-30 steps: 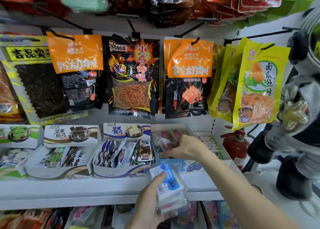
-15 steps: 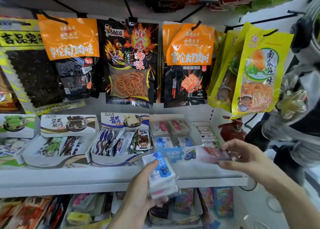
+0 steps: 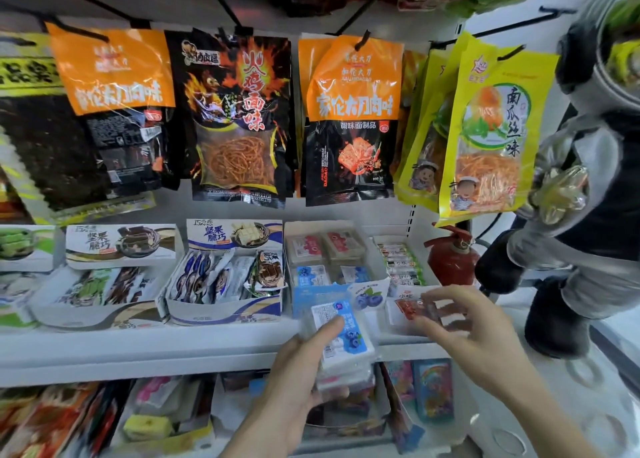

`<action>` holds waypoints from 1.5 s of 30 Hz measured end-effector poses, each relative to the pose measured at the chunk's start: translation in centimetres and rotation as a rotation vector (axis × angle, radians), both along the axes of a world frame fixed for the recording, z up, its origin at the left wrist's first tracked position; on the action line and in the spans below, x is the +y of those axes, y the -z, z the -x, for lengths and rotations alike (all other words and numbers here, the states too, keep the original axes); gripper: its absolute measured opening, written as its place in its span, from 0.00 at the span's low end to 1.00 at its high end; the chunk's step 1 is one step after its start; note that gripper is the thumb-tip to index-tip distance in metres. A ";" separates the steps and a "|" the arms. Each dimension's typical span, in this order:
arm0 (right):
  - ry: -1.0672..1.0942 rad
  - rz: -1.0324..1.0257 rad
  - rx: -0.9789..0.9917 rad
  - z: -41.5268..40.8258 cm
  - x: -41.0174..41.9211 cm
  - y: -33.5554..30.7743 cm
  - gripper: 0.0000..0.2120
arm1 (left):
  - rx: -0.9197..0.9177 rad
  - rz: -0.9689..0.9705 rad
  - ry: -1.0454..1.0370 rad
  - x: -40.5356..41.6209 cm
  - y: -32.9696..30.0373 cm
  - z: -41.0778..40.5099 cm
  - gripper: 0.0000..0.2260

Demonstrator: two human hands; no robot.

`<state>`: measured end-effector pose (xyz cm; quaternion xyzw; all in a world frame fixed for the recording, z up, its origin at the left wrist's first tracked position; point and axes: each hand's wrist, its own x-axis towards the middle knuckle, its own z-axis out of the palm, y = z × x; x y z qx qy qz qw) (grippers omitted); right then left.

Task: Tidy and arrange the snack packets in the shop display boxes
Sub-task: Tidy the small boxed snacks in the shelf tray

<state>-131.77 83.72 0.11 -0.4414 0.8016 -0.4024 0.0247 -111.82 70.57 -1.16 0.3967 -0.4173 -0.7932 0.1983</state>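
At the shelf's (image 3: 194, 347) front edge, the left hand (image 3: 294, 385) has its grip clamped on a stack of blueberry packets (image 3: 341, 340); the right hand (image 3: 471, 333) pinches a red packet (image 3: 420, 310) beside it.

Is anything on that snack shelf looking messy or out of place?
Yes. In the blue-and-white display box, packets lean at mixed angles, not in tidy rows. Odder still, a red fire extinguisher stands at the shelf's right end beside the snacks. The hanging bags above look orderly.
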 end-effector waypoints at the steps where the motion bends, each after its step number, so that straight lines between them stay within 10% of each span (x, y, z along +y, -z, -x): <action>1: -0.029 0.029 -0.157 -1.8 -0.4 -0.8 0.15 | 0.001 0.019 0.002 0.2 0.0 0.2 0.19; 5: -0.103 -0.092 -0.540 -5.4 -2.5 -0.7 0.27 | 0.015 0.065 -0.024 0.9 0.1 0.9 0.24; 9: -0.069 0.038 -0.839 -5.3 -3.2 -1.8 0.17 | 0.039 0.040 -0.050 0.7 0.2 1.0 0.24; 19: 0.071 0.067 -0.833 -3.7 -6.6 -3.7 0.14 | 0.025 0.037 -0.180 -0.5 0.8 0.4 0.16; 24: 0.145 0.057 -0.612 0.1 -11.9 -4.7 0.15 | 0.020 0.016 -0.174 -0.6 0.7 0.2 0.16; 31: 0.189 -0.538 0.395 0.8 -14.7 -3.4 0.12 | 0.025 -0.011 -0.158 -1.0 1.2 0.2 0.19; 45: -0.196 -0.379 0.398 1.4 -15.5 -2.1 0.19 | 0.054 0.006 -0.145 -2.1 2.0 0.3 0.19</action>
